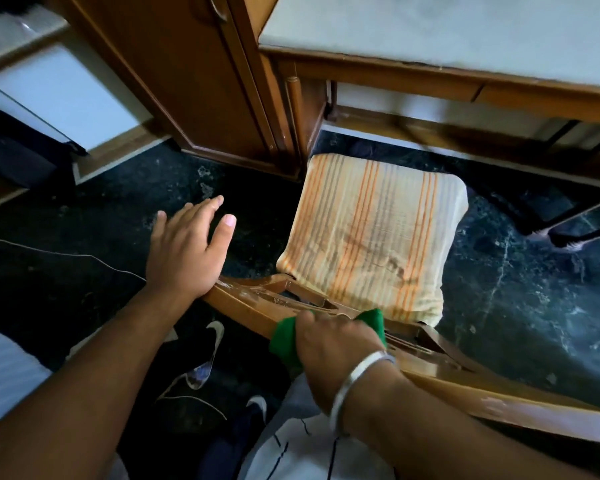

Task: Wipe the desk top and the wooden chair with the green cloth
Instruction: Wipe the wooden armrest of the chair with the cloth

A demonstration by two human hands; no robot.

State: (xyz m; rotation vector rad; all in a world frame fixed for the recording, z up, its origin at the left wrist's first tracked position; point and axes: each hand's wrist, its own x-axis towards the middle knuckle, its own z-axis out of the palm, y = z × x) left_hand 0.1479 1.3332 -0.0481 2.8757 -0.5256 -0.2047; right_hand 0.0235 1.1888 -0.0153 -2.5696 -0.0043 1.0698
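**Green cloth pressed on chair's top rail**

Right hand [329, 344] closed over the green cloth [286, 336], clamping it against the top rail of the wooden chair [499, 398]. Cloth bunched under the palm, poking out on both sides of the fingers. Silver bangle [355, 379] just behind that grasp, on the wrist. Left hand [187, 247] spread flat and empty, fingers apart, heel seemingly resting on the rail's end, though contact hard to confirm from this angle. Beyond the grasp, striped seat cushion [371, 237] lying on the chair. Farther still, desk top [447, 29], pale, edged in wood. Dark marble floor [534, 289] beneath. Dark shoes [215, 341] below the rail, near the clamped cloth.
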